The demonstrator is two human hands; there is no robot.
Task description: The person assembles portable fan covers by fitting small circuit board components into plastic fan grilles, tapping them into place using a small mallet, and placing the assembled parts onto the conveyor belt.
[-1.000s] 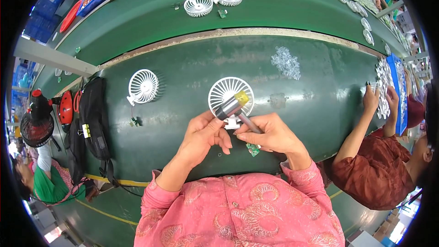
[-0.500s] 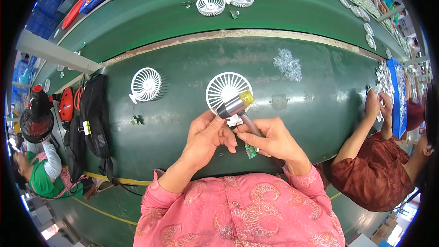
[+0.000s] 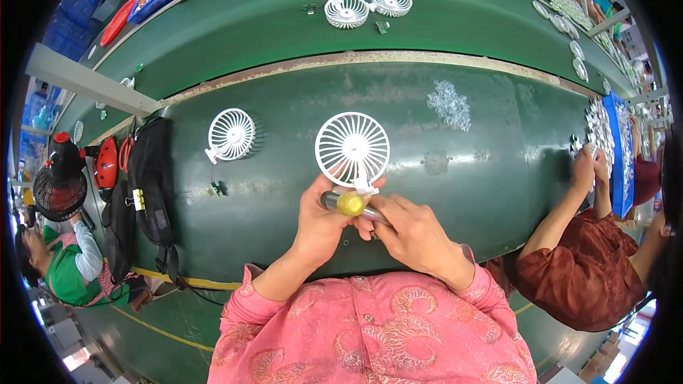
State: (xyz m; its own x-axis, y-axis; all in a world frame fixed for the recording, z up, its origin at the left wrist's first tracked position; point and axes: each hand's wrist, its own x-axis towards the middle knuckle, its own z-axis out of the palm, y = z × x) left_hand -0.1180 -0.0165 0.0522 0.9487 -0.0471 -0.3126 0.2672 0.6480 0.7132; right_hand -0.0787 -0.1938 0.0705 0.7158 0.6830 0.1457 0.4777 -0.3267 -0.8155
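Observation:
My left hand (image 3: 318, 219) is closed around the neck of a white fan head (image 3: 352, 148) with a round slatted grille. Some of its fingers show through the slats, others below the neck. In my right hand (image 3: 420, 233) is the metal handle of a small mallet (image 3: 351, 203) with a yellow face. The mallet's head lies over the fan's neck, its yellow face turned up; whether the two touch I cannot tell. Left of my hands, another white fan head (image 3: 231, 134) rests on the green bench, wired to a small circuit board (image 3: 218, 188).
A heap of small clear plastic pieces (image 3: 449, 105) lies beyond my right hand. Black bags (image 3: 149, 192) and a dark desk fan (image 3: 60, 185) stand at left. More fan heads (image 3: 346, 12) sit on the far belt. At right, a co-worker's hands (image 3: 592, 168) work beside a blue tray (image 3: 620, 149).
The mallet's head has come down and turned its yellow face upward. The green board near my right hand has gone out of sight. On the far belt, the fan heads have shifted right.

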